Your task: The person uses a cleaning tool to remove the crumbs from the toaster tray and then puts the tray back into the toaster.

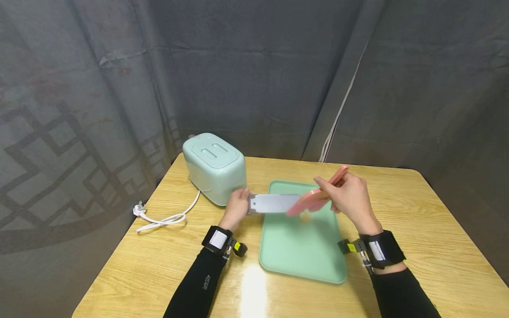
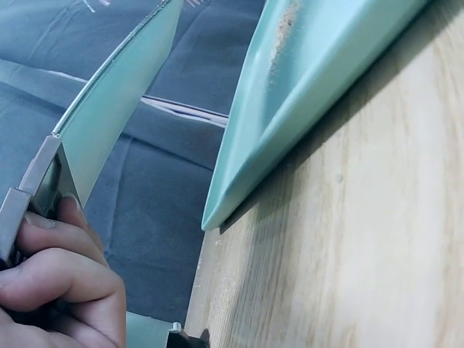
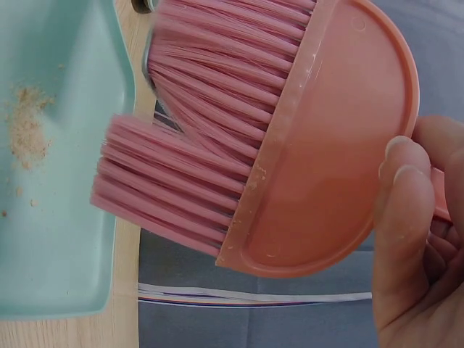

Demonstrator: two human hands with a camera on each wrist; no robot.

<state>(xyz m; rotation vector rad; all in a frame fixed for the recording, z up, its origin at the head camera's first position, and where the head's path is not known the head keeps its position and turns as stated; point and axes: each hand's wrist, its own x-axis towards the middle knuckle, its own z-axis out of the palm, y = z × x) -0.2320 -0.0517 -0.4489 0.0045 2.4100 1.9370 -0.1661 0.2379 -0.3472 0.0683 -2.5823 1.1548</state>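
My left hand [image 1: 236,208] holds one end of a flat metal crumb tray [image 1: 274,203] above the green serving tray [image 1: 304,254]. In the left wrist view its fingers grip the crumb tray's grey end piece [image 2: 54,181]. My right hand [image 1: 351,201] pinches the handle of a pink brush [image 1: 314,201], bristles down over the crumb tray's right end. The bristles [image 3: 217,80] split into two clumps in the right wrist view, where the crumb tray lies mostly hidden behind them. A small heap of crumbs [image 3: 29,130] lies on the green tray below.
A mint-green toaster [image 1: 214,168] stands at the back left, close to my left hand. Its white cord and plug [image 1: 163,220] lie on the wooden table [image 1: 429,229]. Grey curtains [image 1: 254,79] hang behind the table.
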